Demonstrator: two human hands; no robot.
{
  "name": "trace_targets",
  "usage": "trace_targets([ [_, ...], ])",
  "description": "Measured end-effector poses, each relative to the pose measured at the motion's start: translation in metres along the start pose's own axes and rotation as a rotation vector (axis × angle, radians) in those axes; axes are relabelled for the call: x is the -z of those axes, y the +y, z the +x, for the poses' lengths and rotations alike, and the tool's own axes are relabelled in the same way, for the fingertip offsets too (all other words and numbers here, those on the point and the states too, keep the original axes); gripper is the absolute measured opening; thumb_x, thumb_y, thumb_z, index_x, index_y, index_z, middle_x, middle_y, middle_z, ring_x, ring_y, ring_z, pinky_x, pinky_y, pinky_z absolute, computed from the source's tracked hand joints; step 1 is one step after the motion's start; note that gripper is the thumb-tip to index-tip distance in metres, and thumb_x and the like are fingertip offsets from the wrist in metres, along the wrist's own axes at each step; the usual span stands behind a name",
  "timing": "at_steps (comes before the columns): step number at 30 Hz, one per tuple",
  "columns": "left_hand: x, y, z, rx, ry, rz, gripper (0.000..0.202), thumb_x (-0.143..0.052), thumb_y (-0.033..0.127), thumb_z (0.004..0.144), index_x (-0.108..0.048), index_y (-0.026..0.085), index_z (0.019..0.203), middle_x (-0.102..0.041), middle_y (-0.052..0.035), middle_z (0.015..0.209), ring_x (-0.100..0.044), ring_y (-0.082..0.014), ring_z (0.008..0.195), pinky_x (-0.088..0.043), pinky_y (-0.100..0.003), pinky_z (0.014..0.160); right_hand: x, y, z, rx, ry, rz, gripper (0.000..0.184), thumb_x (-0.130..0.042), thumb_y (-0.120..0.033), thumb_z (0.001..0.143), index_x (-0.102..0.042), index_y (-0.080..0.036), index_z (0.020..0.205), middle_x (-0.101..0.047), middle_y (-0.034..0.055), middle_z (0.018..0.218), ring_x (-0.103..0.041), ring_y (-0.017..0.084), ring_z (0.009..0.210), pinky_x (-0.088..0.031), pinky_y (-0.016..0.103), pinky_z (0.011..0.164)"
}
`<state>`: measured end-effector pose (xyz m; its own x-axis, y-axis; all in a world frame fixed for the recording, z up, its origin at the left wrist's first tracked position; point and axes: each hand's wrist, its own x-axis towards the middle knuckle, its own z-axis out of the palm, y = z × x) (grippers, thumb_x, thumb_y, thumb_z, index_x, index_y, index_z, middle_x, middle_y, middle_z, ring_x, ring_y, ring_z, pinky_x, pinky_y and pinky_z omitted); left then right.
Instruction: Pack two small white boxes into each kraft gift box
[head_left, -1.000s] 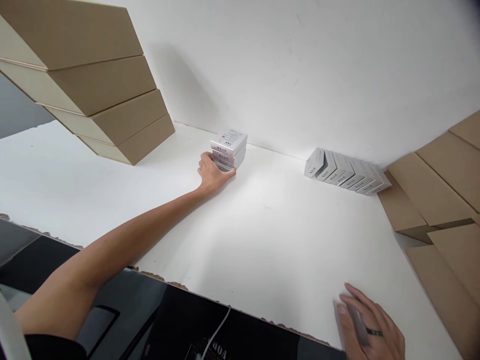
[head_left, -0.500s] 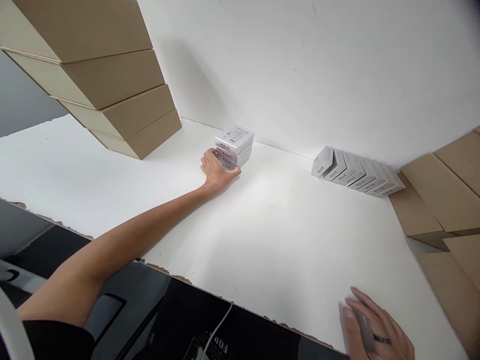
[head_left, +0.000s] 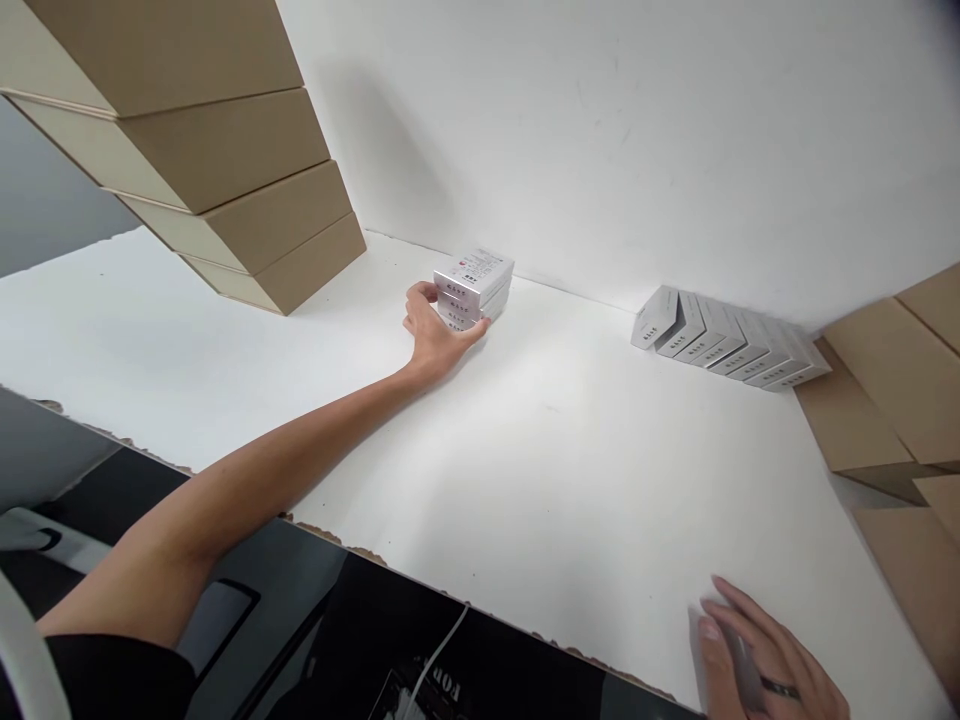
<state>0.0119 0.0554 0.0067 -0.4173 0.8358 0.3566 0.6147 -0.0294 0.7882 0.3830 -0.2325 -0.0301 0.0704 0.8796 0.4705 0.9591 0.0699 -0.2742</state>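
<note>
My left hand (head_left: pixel 436 325) reaches across the white table and is closed around a short stack of small silver-white boxes (head_left: pixel 480 270). Its thumb lies at the near right corner and its fingers at the left side; the palm hides part of the lower boxes. Printed text and a small red mark show on the top box. At the lower right, my right hand (head_left: pixel 772 655) rests at the table's near edge, fingers stretched out and apart from the thumb, holding nothing. A dark ring is on one finger.
A tall stack of brown cardboard boxes (head_left: pixel 240 150) stands at the left. Several small silver-white boxes (head_left: pixel 731 340) lean in a row by the wall. More brown cartons (head_left: pixel 892 390) are at the right. The white table (head_left: pixel 540 450) has a chipped front edge, with a cable below.
The view has shifted slightly, so the right-hand row and cartons appear a little farther right. My left hand stays around the small stack, and my right hand stays by the near edge.
</note>
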Motion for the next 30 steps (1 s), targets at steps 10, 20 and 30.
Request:
trace_targets([
  [10, 0.000, -0.001, 0.003, -0.010, -0.023, -0.025, 0.082, -0.090, 0.024, 0.065, -0.030, 0.029, 0.120, -0.050, -0.0105, 0.135, -0.054, -0.0303, 0.131, -0.033, -0.054, 0.116, -0.001, 0.003, 0.000, 0.026, 0.041, -0.012, 0.032, -0.054, -0.046, 0.104, -0.073, -0.021, 0.104, -0.075, 0.0096, 0.120, -0.069, 0.033, 0.102, -0.048, 0.046, 0.089],
  [20, 0.005, 0.006, 0.009, 0.038, -0.064, -0.065, 0.077, -0.090, 0.035, 0.066, -0.039, 0.027, 0.123, -0.050, -0.0098, 0.141, -0.049, -0.0321, 0.135, -0.028, -0.052, 0.117, -0.006, 0.013, 0.000, 0.100, 0.096, -0.001, 0.025, -0.061, -0.041, 0.101, -0.075, -0.021, 0.103, -0.077, 0.0075, 0.116, -0.071, 0.032, 0.097, -0.049, 0.044, 0.085],
  [30, 0.006, 0.007, 0.008, 0.082, -0.087, -0.094, 0.082, -0.091, 0.042, 0.065, -0.039, 0.026, 0.126, -0.049, -0.0115, 0.142, -0.047, -0.0326, 0.138, -0.030, -0.050, 0.118, -0.002, -0.006, 0.001, 0.010, 0.071, 0.018, 0.025, -0.058, -0.041, 0.103, -0.073, -0.021, 0.102, -0.076, 0.0105, 0.117, -0.069, 0.034, 0.102, -0.047, 0.046, 0.090],
])
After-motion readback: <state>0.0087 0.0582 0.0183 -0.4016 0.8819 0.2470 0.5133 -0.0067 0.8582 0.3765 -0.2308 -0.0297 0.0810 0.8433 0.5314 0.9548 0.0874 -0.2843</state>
